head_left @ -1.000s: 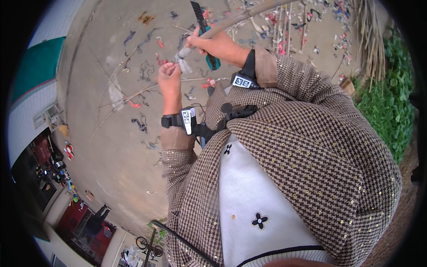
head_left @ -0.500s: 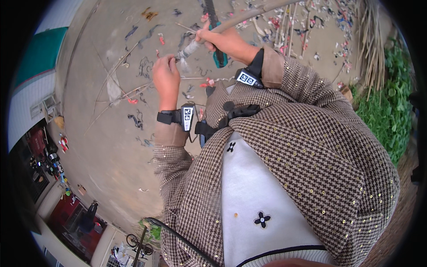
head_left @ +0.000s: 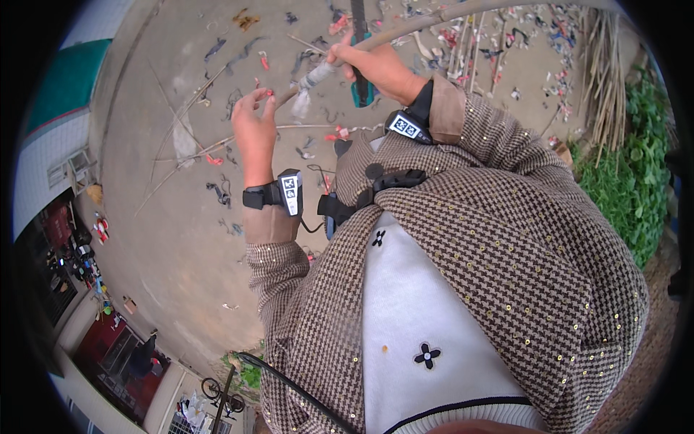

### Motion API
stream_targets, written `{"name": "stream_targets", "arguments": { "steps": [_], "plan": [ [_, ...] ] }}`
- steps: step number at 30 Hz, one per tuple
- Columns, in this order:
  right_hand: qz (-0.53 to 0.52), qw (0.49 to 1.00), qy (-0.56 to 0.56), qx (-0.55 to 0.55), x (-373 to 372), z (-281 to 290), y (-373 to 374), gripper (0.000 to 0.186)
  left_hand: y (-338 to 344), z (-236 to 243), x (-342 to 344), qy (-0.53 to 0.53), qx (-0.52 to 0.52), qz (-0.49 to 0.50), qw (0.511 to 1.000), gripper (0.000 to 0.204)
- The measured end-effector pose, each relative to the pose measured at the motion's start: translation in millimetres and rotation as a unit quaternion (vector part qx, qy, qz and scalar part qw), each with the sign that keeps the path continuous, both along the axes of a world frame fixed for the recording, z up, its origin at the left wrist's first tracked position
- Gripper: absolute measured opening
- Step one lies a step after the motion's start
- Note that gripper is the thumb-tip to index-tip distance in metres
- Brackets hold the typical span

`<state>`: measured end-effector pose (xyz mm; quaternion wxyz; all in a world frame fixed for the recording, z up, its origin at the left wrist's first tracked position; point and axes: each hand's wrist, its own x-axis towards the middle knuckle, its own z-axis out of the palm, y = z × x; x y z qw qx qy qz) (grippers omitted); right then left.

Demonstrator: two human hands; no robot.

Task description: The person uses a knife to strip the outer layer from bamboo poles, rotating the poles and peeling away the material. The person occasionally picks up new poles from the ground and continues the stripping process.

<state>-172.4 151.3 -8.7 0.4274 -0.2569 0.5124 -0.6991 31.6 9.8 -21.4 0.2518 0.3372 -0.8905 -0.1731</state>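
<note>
lower and further left than half a second ago, the left hand (head_left: 254, 136) leaves more of the pole's end bare, and the right hand (head_left: 379, 66) sits slightly further right. in the head view, the pole (head_left: 419, 23), long and pale, slants from beside the left hand up toward the upper right. a whitish wrap (head_left: 318, 72) circles it near its lower end, with a loose end (head_left: 300, 105) hanging below.

the right fingers close around the pole just above the wrap, probably to steady it there. that same hand also keeps a saw (head_left: 362, 92), teal-handled and dark-bladed, its blade pointing away; carrying both on one side seems to leave the left hand free. the left thumb stands slightly apart from its fingers, right by the pole's tip; i cannot tell whether they grip it. a black wrist strap with a pale tag sits on each arm: left strap (head_left: 273, 194), right strap (head_left: 413, 119).

beneath lies bare, greyish-brown ground (head_left: 188, 253), strewn with dark and red scraps (head_left: 524, 32), thickest toward its far right corner. thin sticks (head_left: 168, 181) cross one another toward its left edge. along its right edge lie dry stalks (head_left: 606, 72), with green plants (head_left: 623, 173) nearer. a building with a teal panel (head_left: 66, 85) borders the left edge, and a bicycle (head_left: 225, 398) stands at the near left.
</note>
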Motion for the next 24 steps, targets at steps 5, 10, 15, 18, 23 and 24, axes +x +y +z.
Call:
{"name": "stream_targets", "arguments": {
  "steps": [5, 10, 15, 18, 23, 24],
  "plan": [
    [0.029, 0.998, 0.043, 0.032, 0.9, 6.5, -1.1, 0.017, 14.3, -5.0, -13.4, -0.01, 0.323, 0.047, 0.945, 0.021],
    [0.032, 0.999, 0.023, 0.027, 2.6, 6.5, -1.1, 0.019, 18.4, -13.9, -21.7, 0.118, 0.476, 0.089, 0.867, 0.02],
    [0.038, 0.997, 0.049, 0.043, 1.5, 6.6, -0.7, 0.019, 14.5, -16.9, -21.8, 0.119, 0.504, 0.104, 0.849, 0.021],
    [0.028, 0.997, 0.057, 0.04, 2.5, 6.7, -1.5, 0.02, 16.4, -20.3, -21.6, 0.153, 0.526, 0.122, 0.828, 0.023],
    [0.028, 0.998, 0.048, 0.017, 4.1, 3.1, -2.3, 0.019, 14.7, -24.7, -19.7, 0.18, 0.582, 0.135, 0.782, 0.02],
    [0.035, 0.998, 0.054, 0.023, 4.1, 2.3, -1.9, 0.019, 13.8, -25.0, -19.0, 0.187, 0.595, 0.134, 0.77, 0.019]
  ]
}}
